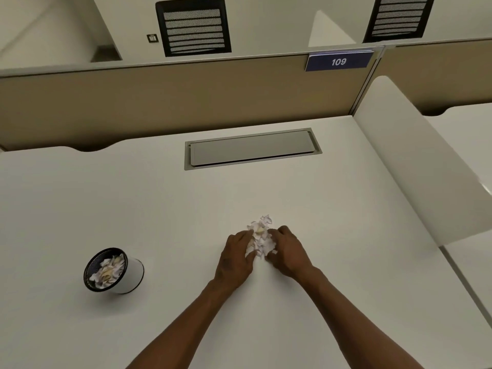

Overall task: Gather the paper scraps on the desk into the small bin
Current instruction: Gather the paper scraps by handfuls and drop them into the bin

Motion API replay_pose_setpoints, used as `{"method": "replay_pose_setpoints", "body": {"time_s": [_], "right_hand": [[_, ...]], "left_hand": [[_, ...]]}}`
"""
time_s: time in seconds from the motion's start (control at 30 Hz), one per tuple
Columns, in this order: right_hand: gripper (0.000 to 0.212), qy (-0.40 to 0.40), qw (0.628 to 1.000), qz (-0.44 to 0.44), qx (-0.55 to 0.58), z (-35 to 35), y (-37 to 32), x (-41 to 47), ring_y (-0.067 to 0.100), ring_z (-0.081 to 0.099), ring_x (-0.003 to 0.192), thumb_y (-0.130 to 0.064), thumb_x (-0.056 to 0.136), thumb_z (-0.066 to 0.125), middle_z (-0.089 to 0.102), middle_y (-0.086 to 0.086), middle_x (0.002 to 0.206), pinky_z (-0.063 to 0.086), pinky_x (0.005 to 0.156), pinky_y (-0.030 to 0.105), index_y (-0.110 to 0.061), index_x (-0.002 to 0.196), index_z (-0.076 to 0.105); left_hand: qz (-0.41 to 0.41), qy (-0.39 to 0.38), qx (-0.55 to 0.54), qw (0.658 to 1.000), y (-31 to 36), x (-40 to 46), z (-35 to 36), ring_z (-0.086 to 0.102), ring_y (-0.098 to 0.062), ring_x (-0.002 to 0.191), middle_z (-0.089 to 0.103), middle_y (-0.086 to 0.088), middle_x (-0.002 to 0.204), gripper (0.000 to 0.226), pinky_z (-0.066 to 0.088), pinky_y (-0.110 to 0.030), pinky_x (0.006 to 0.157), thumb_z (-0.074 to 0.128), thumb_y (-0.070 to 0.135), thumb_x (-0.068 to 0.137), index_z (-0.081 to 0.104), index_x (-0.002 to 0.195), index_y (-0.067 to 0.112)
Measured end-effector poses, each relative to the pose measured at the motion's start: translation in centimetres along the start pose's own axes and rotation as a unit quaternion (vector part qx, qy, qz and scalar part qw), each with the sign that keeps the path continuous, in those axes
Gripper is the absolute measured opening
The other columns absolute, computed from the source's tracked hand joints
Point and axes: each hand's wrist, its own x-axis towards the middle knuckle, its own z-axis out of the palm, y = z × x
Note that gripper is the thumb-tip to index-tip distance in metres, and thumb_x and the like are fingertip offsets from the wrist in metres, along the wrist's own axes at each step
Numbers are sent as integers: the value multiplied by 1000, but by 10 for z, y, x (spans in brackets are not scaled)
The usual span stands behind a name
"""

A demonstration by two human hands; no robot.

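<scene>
Surface: smooth, matte white laminate, broad and flat, with a scalloped cut-out along the far edge at left.

Paper scraps: a loose heap of torn, crumpled white bits, jagged-edged, one yellowish piece near the top. The heap sits on the surface right of centre, toward the near edge.

My left hand presses against the heap's left side, fingers curved round the paper. My right hand closes in from the right side, fingers curled with knuckles raised, fingertips in the scraps. Both grips are cupped on the heap, with the paper squeezed between them; a few ragged bits stick out above and below the fingers. Both forearms are bare and run in from the near edge.

Small bin: a round cylinder, white smooth outer wall, dark rim and dark inside that looks like mesh. It stands on the surface near the left edge, well apart from the heap. It already holds crumpled white and yellowish scraps.

Cable hatch: a long, grey metal-look rectangle with rounded corners, set flush into the surface near the far edge, lid down.

Partition: tan, fabric-look panel with a pale metal cap rail, rising behind the far edge. A blue number plate reading 109 hangs on its top right. A white curved side panel borders the right edge.

Beyond the partition: two chair backs of black mesh in black frames.
</scene>
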Motion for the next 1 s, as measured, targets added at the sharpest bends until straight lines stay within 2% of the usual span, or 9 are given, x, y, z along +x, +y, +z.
{"method": "replay_pose_setpoints", "body": {"time_s": [0.13,0.2,0.3,0.37,0.47,0.57,0.63,0.8,1.0], "right_hand": [[73,-11,1000,-17,2,3,-15,8,27,60,110,-31,75,79,53,8,127,48,93,31,-17,140,48],[67,-5,1000,-26,10,4,-19,10,27,58,117,-28,76,79,54,8,131,46,95,29,-18,137,52],[54,11,999,-37,21,7,-24,12,26,57,121,-17,79,74,59,7,132,43,99,26,-16,131,60],[38,15,999,-28,34,8,-26,12,26,62,113,-14,82,68,67,9,121,46,92,25,-15,120,66],[24,24,996,-3,87,9,-27,10,24,68,95,-16,81,71,74,6,102,40,72,19,-14,104,72],[29,12,986,37,160,10,-29,5,16,67,96,-18,77,79,74,0,104,45,76,19,-16,105,73],[32,-10,973,62,224,10,-33,2,18,67,95,-15,74,82,73,-2,103,54,78,27,-18,104,73],[26,-42,951,24,306,10,-65,-6,23,72,93,-14,74,82,76,0,96,60,85,42,-22,97,74],[25,-87,929,-49,356,20,-136,-11,16,73,93,-16,76,82,77,-5,98,61,85,36,-26,97,74]], "left_hand": [[-43,0,-40,998,13,6,0,60,-27,118,62,-10,131,50,48,-36,104,65,3,87,57,136,6],[-57,14,-60,996,18,8,-2,65,-23,112,68,-8,123,45,48,-24,99,64,-2,85,63,128,7],[-92,31,-89,991,22,11,-6,67,-15,105,73,-4,116,37,40,-1,88,67,0,84,70,119,11],[-120,32,-121,985,22,9,-8,67,-12,102,75,-1,113,37,44,-4,87,72,2,81,73,115,16],[-159,31,-161,974,18,4,-13,68,-5,94,76,4,107,33,49,-8,84,75,6,81,75,110,21],[-179,29,-184,966,13,-5,-19,70,0,89,77,11,101,28,53,-13,82,77,13,82,77,107,27],[-197,34,-210,957,11,-12,-25,70,3,89,77,15,99,29,53,-11,77,77,14,82,77,105,31],[-201,78,-267,939,5,-34,-57,68,8,93,74,23,105,30,55,-14,81,78,18,83,76,104,40],[-189,163,-299,921,-10,-69,-117,67,5,105,71,24,116,35,53,-20,90,74,15,87,73,113,38]]}}
